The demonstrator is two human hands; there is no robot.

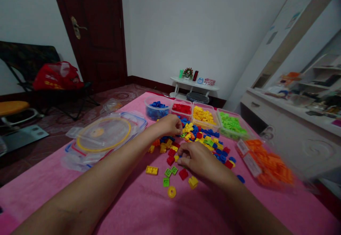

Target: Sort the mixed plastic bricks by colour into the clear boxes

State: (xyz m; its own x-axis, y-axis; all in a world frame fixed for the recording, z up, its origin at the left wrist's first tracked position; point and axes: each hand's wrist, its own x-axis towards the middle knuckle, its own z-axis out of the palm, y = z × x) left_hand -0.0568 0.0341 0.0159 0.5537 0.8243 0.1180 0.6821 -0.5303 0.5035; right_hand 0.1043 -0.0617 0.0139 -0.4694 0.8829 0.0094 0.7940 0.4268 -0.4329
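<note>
A mixed pile of toy building bricks (pixel 198 132) in red, yellow, blue, green and orange lies on a pink cloth. My left hand (pixel 170 124) reaches into the pile's left side, fingers curled down and closed; what they hold, if anything, is hidden. Nearer to me, my right hand (pixel 198 157) is at the pile's front edge with thumb and fingers bent together. A small yellow brick (pixel 176 158) shows right at its fingertips, but whether it is gripped is unclear. Close in front lie a red brick (pixel 183 174), several green bricks (pixel 166 182), a yellow brick (pixel 151 170) and a yellow ring (pixel 172 192).
Behind the pile stand clear tubs of blue (pixel 157 112), red (pixel 182 108), yellow (pixel 204 116) and green bricks (pixel 233 124). A tub of orange bricks (pixel 269 164) is at the right. Stacked lids (pixel 103 134) lie on the left beside my forearm.
</note>
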